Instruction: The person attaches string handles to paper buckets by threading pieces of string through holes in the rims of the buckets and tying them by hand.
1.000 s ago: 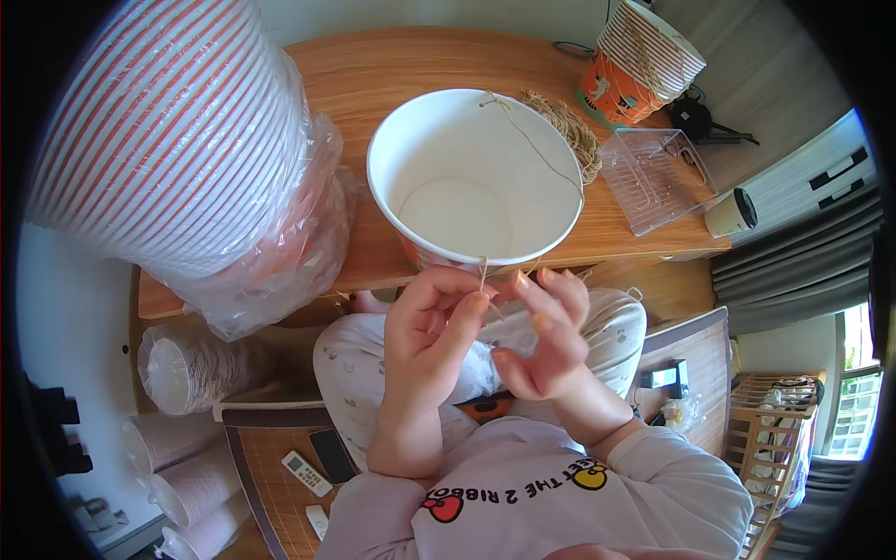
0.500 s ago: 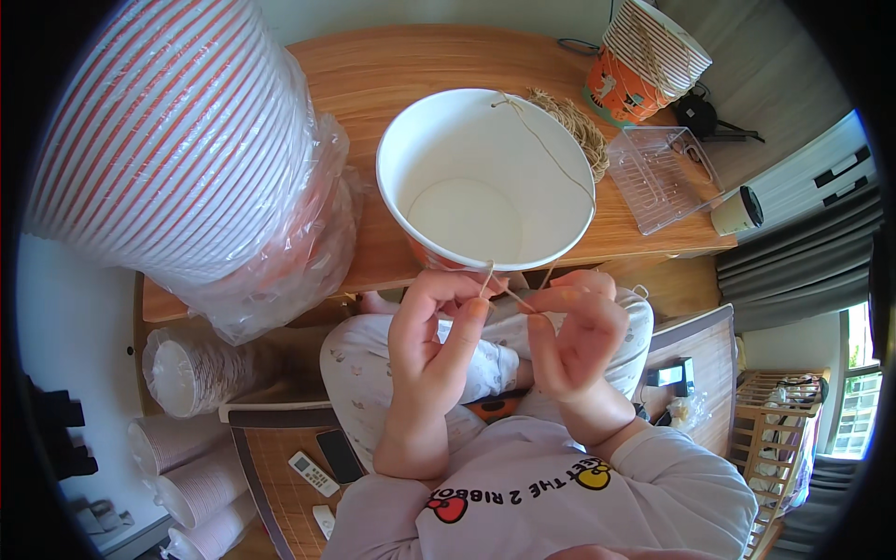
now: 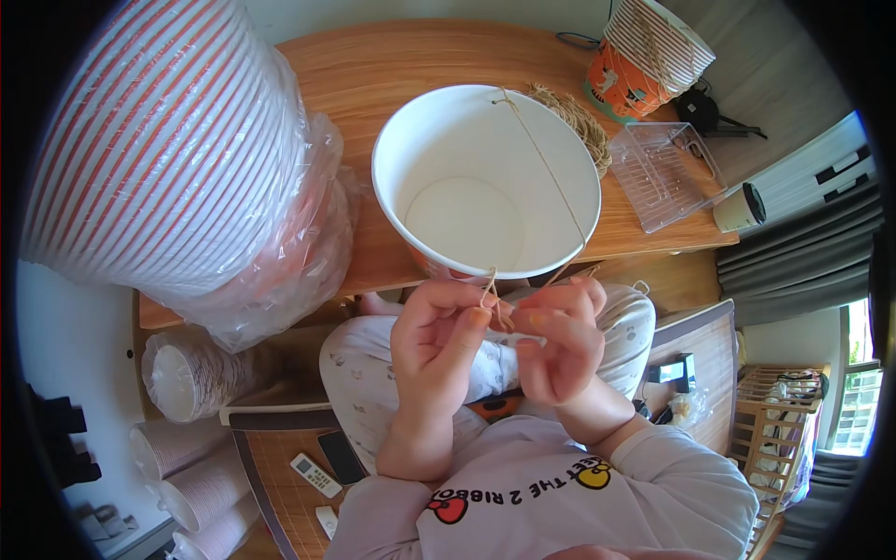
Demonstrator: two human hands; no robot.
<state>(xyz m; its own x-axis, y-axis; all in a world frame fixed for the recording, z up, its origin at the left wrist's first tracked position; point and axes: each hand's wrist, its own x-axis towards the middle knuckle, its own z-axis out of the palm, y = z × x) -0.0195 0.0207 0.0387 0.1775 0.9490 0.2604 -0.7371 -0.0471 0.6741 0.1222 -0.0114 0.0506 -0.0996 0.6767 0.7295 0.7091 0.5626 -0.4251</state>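
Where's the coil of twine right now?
Head view, right of centre: the coil of twine is on the wooden table, by the far right side of the white bucket, left of the clear tray.

This looks like a room in a home: well to the right of the left hand [image 3: 439, 345] gripping thin tan cord [image 3: 491, 287] are long grey fabric curtains [image 3: 803, 247], a bright window [image 3: 860, 406] and a light-brown slatted wooden frame [image 3: 773, 409]; below and left of the grip, a white plastic remote control [image 3: 315, 475] and a flat black phone [image 3: 342, 456] lie on a dark-edged brown mat [image 3: 271, 457].
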